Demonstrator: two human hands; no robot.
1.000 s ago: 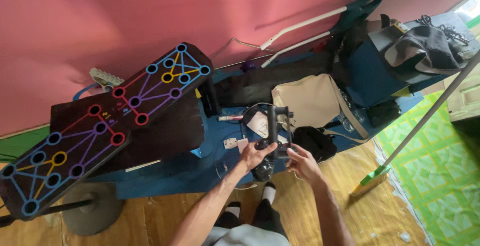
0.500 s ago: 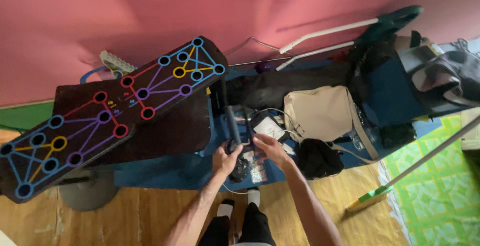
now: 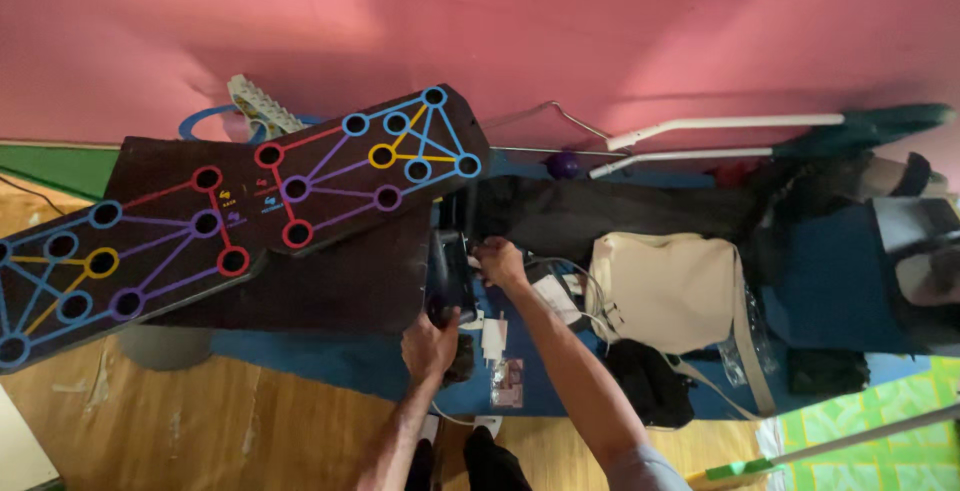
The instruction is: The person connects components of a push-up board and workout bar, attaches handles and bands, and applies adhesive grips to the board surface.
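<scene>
My left hand [image 3: 430,344] grips the near end of a black elongated device [image 3: 449,269] that lies on the blue mat [image 3: 340,371]. My right hand [image 3: 498,260] rests on the device's far end, fingers curled at a small white part with thin white cables running off it. The device lies right beside the edge of a dark board [image 3: 240,216] printed with coloured rings and lines. Small white adapters and a small packet [image 3: 506,381] lie just right of my left hand.
A cream shoulder bag [image 3: 665,291] lies to the right, with a black pouch [image 3: 650,381] below it and dark clothing [image 3: 610,213] behind. A pink wall [image 3: 480,21] backs everything, with white tubes [image 3: 720,126] leaning along it. Wooden floor [image 3: 200,431] is nearest me.
The view has shifted right and closer. My hands have lowered the black device from in front of me onto the mat beside the board, and my right hand has reached further out.
</scene>
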